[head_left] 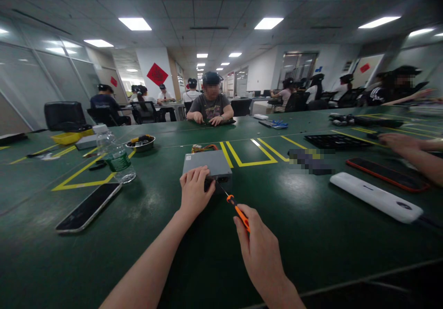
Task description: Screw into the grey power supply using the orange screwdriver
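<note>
A grey metal computer power supply [207,160] lies on the green table, with a bundle of colored wires [205,148] behind it. My left hand [196,187] grips its near left side, fingers over the top and thumb at the front face. In my right hand [258,235] is a screwdriver [238,210] with an orange and black handle. Its thin shaft points up and left to the front face of the power supply, near my left thumb. Whether the tip sits in a screw cannot be made out.
On the left are a phone [88,207], a water bottle [117,157] and a metal bowl [140,143] of small parts. To the right lie a white power bank-like device [375,196] and a black-red case [386,173]. A co-worker's hand [398,143] reaches in; another person [211,101] sits opposite.
</note>
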`<state>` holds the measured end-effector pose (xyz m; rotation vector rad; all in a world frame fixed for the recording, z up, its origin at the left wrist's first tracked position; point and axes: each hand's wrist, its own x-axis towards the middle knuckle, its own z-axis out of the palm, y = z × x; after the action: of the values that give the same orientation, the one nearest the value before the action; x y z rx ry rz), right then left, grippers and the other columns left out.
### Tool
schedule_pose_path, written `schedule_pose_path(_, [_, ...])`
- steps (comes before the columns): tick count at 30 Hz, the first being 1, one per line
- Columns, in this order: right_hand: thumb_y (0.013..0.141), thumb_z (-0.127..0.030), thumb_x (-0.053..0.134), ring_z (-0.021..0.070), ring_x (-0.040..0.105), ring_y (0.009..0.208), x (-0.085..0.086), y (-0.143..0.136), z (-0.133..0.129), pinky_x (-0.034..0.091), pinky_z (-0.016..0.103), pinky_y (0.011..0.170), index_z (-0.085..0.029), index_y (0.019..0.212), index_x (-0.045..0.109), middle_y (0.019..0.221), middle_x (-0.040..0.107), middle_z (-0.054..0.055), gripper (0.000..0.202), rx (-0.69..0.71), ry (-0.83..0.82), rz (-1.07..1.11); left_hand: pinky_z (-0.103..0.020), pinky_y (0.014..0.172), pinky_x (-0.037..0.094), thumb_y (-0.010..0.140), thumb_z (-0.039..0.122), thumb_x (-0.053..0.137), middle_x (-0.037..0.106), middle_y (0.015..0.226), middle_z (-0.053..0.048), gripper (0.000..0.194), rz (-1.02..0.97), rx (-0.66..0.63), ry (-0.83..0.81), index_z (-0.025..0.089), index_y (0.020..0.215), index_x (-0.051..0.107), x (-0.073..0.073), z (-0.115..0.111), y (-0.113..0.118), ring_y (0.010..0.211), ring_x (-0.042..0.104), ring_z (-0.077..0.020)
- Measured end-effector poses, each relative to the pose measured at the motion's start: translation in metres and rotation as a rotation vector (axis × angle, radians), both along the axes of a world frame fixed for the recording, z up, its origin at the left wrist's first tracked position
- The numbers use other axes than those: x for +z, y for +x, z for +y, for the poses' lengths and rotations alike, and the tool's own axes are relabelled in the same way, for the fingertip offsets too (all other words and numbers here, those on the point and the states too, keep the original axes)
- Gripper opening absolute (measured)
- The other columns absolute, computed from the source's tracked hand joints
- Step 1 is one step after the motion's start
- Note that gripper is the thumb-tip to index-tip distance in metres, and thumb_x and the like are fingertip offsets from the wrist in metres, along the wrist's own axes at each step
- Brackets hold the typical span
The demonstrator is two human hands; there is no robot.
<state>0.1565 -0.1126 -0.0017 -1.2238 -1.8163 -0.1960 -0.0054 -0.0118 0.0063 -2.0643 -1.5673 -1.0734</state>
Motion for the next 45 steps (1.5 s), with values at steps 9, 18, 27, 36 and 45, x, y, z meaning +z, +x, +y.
schedule_pose_path(9, [0.094, -0.016, 0.027, 0.0237, 0.063, 0.095, -0.009, -0.016, -0.007, 0.056, 0.036, 0.069, -0.014, 0.109, 0.051, 0.119, 0.054, 0.019, 0.029, -0.014, 0.094, -0.228, -0.041, 0.091, 0.03, 0.08, 0.028, 0.055, 0.06, 0.117, -0.004, 0.021, 0.01, 0.004, 0.004, 0.023, 0.101, 0.054, 0.0, 0.0, 0.001, 0.109, 0.049, -0.0239])
schedule_pose_path(18, [0.097, -0.022, 0.024, 0.0201, 0.068, 0.075, -0.008, -0.021, -0.007, 0.055, 0.03, 0.057, -0.011, 0.114, 0.047, 0.111, 0.061, 0.018, 0.031, -0.052, 0.095, -0.167, -0.041, 0.091, 0.031, 0.079, 0.027, 0.056, 0.06, 0.116, -0.004, 0.022, -0.002, -0.001, 0.007, 0.024, 0.101, 0.055, 0.0, 0.001, 0.0, 0.108, 0.049, -0.0239])
schedule_pose_path(27, [0.092, -0.023, 0.032, 0.023, 0.059, 0.1, 0.009, -0.014, -0.013, 0.056, 0.035, 0.074, -0.013, 0.114, 0.047, 0.117, 0.051, 0.018, 0.029, 0.046, -0.014, -0.002, -0.041, 0.091, 0.031, 0.08, 0.027, 0.056, 0.06, 0.117, -0.004, 0.023, -0.002, -0.005, 0.006, 0.023, 0.102, 0.054, -0.001, 0.001, 0.0, 0.109, 0.049, -0.0237])
schedule_pose_path(36, [0.094, -0.021, 0.039, 0.0184, 0.064, 0.092, 0.011, -0.009, -0.003, 0.054, 0.029, 0.077, -0.018, 0.109, 0.052, 0.108, 0.062, 0.011, 0.02, 0.089, 0.176, -0.022, -0.042, 0.092, 0.031, 0.08, 0.028, 0.056, 0.06, 0.117, -0.005, 0.023, -0.014, -0.011, -0.005, 0.024, 0.102, 0.055, -0.001, 0.001, 0.0, 0.11, 0.049, -0.0244])
schedule_pose_path(45, [0.091, -0.019, 0.036, 0.0233, 0.056, 0.1, 0.007, -0.015, -0.004, 0.054, 0.037, 0.073, -0.013, 0.11, 0.048, 0.114, 0.047, 0.018, 0.023, 0.094, 0.081, 0.055, -0.041, 0.092, 0.03, 0.08, 0.027, 0.056, 0.06, 0.118, -0.004, 0.022, -0.012, -0.008, -0.007, 0.024, 0.102, 0.053, 0.0, 0.0, 0.0, 0.11, 0.048, -0.024])
